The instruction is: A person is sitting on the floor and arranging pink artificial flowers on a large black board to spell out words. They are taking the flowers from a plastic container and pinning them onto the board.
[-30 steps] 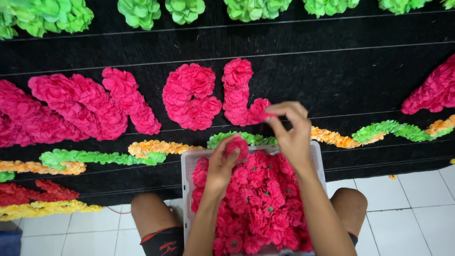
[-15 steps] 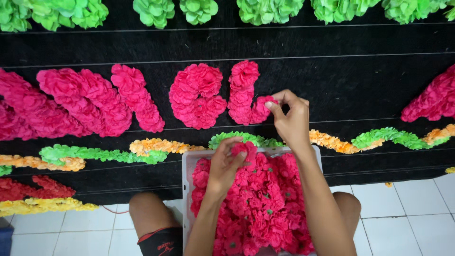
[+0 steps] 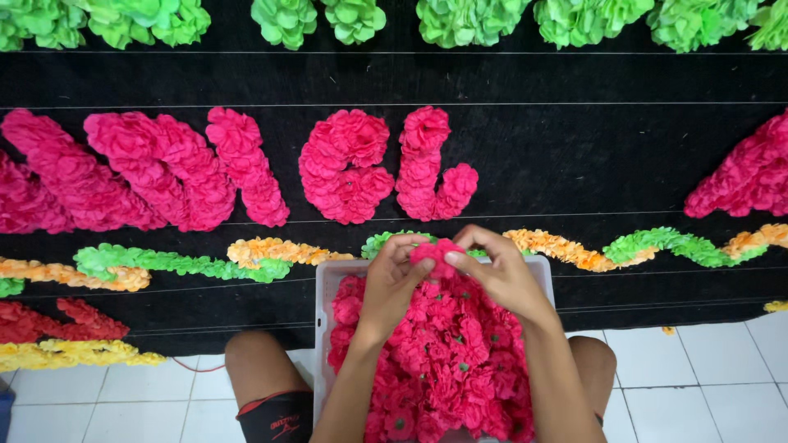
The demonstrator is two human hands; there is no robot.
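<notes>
A single pink paper flower [image 3: 437, 256] sat pinched between both hands, held just above the far rim of a pale plastic tub [image 3: 322, 305] heaped with more pink flowers [image 3: 447, 369]. The left hand [image 3: 390, 283] closed on it from the left, fingers curled round its side; the right hand [image 3: 501, 271] gripped it from the right, thumb and fingertips on its top edge. The bloom was roundish, with no clear long axis, and both hands were equally close to it.

Straight ahead of the flower, past the tub, lay the black board [image 3: 574, 156], where the nearest pink flower shape [image 3: 427, 168] ended in a short hook [image 3: 455, 187] just beyond the fingers, slightly nearer the right hand. A wavy garland of orange and green flowers [image 3: 271, 254] ran across the board between tub and hook. Green clusters [image 3: 460, 16] lined the far edge. The tub rested between the person's bare knees [image 3: 258, 361] over a white tiled floor [image 3: 698, 385].
</notes>
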